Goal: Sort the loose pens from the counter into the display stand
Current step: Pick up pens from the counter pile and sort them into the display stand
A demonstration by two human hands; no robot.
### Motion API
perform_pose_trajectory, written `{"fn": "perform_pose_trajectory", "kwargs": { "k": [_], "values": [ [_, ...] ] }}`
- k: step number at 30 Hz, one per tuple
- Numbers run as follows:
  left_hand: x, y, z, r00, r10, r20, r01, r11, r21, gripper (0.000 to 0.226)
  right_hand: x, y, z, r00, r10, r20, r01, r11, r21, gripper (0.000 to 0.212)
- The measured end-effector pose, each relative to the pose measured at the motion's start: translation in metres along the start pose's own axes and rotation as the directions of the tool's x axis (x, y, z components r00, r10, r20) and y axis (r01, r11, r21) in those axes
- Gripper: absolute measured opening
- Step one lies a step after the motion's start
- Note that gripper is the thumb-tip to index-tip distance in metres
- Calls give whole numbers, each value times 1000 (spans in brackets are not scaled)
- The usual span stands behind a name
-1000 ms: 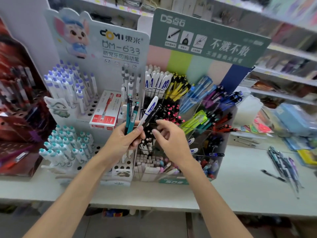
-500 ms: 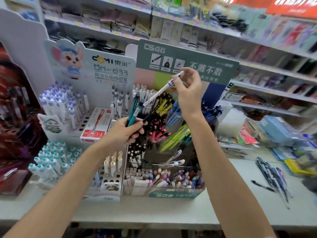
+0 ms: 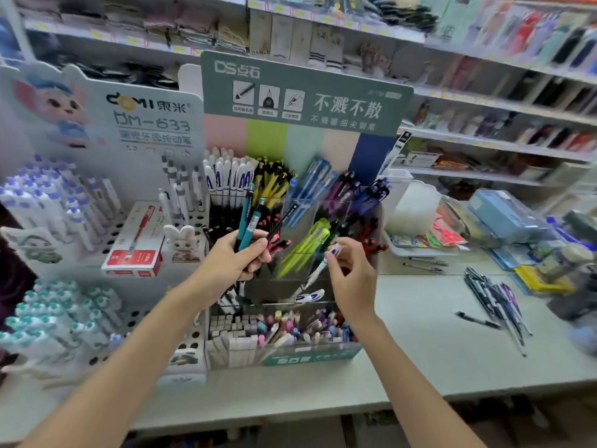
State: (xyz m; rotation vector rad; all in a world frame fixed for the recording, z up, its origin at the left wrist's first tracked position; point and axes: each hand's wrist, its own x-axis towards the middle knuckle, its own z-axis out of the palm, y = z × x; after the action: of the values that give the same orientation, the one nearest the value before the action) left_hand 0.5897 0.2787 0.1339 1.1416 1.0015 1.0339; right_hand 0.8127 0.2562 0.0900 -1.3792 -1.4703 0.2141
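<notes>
1. Now my right grip [image 3: 350, 279] pinches the white pen [image 3: 318, 270] near its top, tip down, over a clear box in the middle of the display stand [image 3: 310, 357].
2. A matching pen [image 3: 308, 297] lies in that box, so I think this one belongs there too.
3. I should lower it slowly, tip first, and let go only when it is inside the wall.
4. My left grip [image 3: 232, 263] is closed around two teal pens [image 3: 248, 218] and a black pen [image 3: 286, 218]. I should hold them off to the side.
5. More loose pens [image 3: 494, 295] lie on the bench [image 3: 420, 367], well off to my right.
</notes>
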Motion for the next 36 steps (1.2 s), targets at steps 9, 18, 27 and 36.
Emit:
{"fn": "perform_pose_trajectory", "kwargs": {
  "k": [9,18,27,36],
  "values": [
    [0,-7,4,999,-16,46,17,1000,-26,15,-8,-8,13,993,-86,74,90,995,-47,26],
    [-14,11,-14,999,53,-1,-53,998,23,18,65,-112,31,994,-14,104,-25,929,369,42],
    [-34,17,-67,992,76,-103,-86,991,-99,16,78,-117,93,880,-360,310,369,929,33,38],
    [-39,26,-49,998,43,37,-43,999,-2,23,64,-129,60,866,-215,451,84,952,294,42]
  ]
}}
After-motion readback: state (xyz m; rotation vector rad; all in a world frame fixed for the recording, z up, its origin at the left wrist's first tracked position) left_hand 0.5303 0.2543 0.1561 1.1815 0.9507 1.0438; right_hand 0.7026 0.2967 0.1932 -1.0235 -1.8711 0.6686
